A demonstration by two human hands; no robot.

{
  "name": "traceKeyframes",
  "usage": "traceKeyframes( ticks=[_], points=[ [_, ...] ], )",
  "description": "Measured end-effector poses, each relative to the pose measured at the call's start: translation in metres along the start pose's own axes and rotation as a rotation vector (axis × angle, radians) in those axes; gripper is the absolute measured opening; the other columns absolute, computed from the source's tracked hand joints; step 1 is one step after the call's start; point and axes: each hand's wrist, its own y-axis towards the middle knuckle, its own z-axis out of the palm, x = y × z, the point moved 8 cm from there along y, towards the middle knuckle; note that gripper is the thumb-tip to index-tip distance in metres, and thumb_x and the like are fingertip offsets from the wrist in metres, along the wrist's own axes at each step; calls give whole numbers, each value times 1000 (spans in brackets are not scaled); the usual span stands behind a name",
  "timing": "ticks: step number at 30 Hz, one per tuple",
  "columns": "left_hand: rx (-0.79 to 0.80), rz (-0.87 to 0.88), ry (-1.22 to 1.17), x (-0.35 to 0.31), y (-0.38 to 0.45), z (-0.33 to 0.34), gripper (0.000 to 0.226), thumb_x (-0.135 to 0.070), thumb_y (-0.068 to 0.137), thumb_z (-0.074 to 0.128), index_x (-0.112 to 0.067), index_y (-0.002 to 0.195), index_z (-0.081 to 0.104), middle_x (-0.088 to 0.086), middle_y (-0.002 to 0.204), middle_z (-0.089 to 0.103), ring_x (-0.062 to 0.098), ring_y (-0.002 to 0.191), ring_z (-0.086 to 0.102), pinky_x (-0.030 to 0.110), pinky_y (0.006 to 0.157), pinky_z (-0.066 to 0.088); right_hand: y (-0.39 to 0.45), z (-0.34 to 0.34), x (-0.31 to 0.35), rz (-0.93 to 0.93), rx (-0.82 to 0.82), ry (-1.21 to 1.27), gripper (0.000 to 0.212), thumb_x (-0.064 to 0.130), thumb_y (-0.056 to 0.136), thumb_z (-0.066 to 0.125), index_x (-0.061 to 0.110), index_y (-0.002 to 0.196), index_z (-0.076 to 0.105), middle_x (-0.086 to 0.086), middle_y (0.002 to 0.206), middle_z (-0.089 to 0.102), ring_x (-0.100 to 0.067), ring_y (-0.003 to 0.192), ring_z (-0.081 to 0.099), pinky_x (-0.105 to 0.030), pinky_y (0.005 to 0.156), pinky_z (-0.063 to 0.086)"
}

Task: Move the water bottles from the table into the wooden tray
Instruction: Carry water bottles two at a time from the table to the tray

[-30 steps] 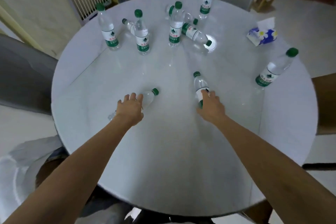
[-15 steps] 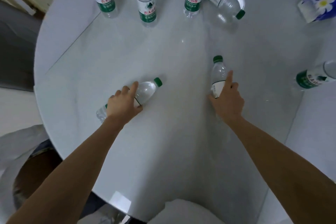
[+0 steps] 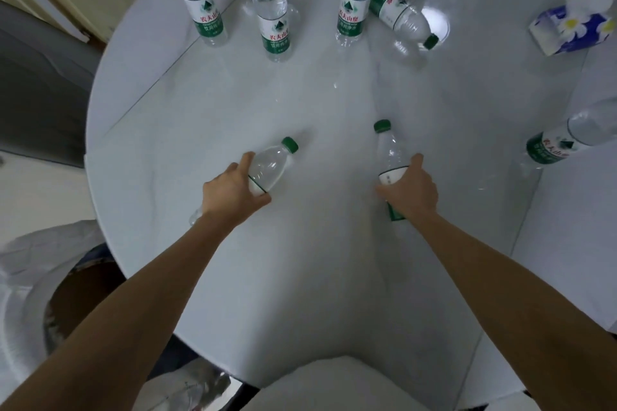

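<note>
Two clear water bottles with green caps lie on the round white table (image 3: 317,260). My left hand (image 3: 233,192) grips the left bottle (image 3: 272,163) around its middle; its cap points up and right. My right hand (image 3: 410,190) grips the right bottle (image 3: 389,150) at its label, cap pointing away from me. Several more bottles stand at the far side, among them an upright one (image 3: 275,20) and another (image 3: 352,7); one lies flat (image 3: 399,12). Another bottle (image 3: 564,137) leans at the right edge. No wooden tray is in view.
A blue and white tissue pack (image 3: 574,27) sits at the far right of the table. A grey chair (image 3: 40,83) stands to the left, and a white seat edge (image 3: 350,384) shows below the near table rim.
Both hands have closed around their bottles, thumbs and fingers now wrapped on them. The view has tilted down and moved closer to the table.
</note>
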Motion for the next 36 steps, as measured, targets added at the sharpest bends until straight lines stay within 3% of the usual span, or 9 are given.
traceKeyframes(
  ticks=[6, 13, 18, 25, 32, 36],
  points=[
    [-57, 112, -83, -16, -50, -30, 68, -48, 70, 67, -33, 130, 38, -3, 107, 66, 27, 95, 64, 33, 74, 46, -61, -25, -11, -137, 3, -11, 69, 35, 60, 80, 16, 109, 36, -10, 94, 61, -32, 80, 63, -36, 66, 51],
    [-28, 399, -103, -40, -101, -24, 68, -48, 71, 68, -35, 131, 39, -5, 109, 66, 24, 96, 64, 30, 70, 43, -171, -48, -63, -50, -113, -73, 71, 39, 65, 77, 14, 120, 41, -8, 106, 61, -30, 88, 62, -37, 72, 53],
    [76, 609, -99, -55, -153, -4, 74, -50, 71, 69, -35, 136, 37, -2, 111, 65, 25, 97, 65, 35, 79, 51, -293, -41, -116, 182, -208, -63, 63, 38, 69, 76, 14, 115, 41, -8, 108, 60, -32, 93, 63, -33, 70, 46],
    [216, 966, -69, -108, -277, 24, 70, -49, 71, 68, -38, 132, 37, -8, 108, 64, 21, 99, 63, 30, 82, 48, -491, -15, -193, 470, -321, -40, 59, 46, 77, 72, 16, 116, 40, -7, 113, 60, -31, 95, 63, -31, 66, 40],
    [338, 1458, 127, -168, -464, 66, 70, -53, 72, 69, -36, 133, 39, -3, 119, 64, 25, 104, 63, 33, 81, 48, -709, 28, -277, 914, -527, 104, 61, 43, 76, 69, 17, 121, 40, -5, 116, 60, -31, 93, 63, -30, 68, 39],
    [332, 1697, 193, -167, -594, 90, 64, -53, 69, 67, -34, 125, 42, -3, 112, 67, 27, 100, 65, 34, 79, 50, -847, 73, -300, 1131, -617, 182, 60, 43, 76, 68, 16, 122, 40, -4, 115, 60, -31, 92, 62, -29, 67, 36]
  ],
)
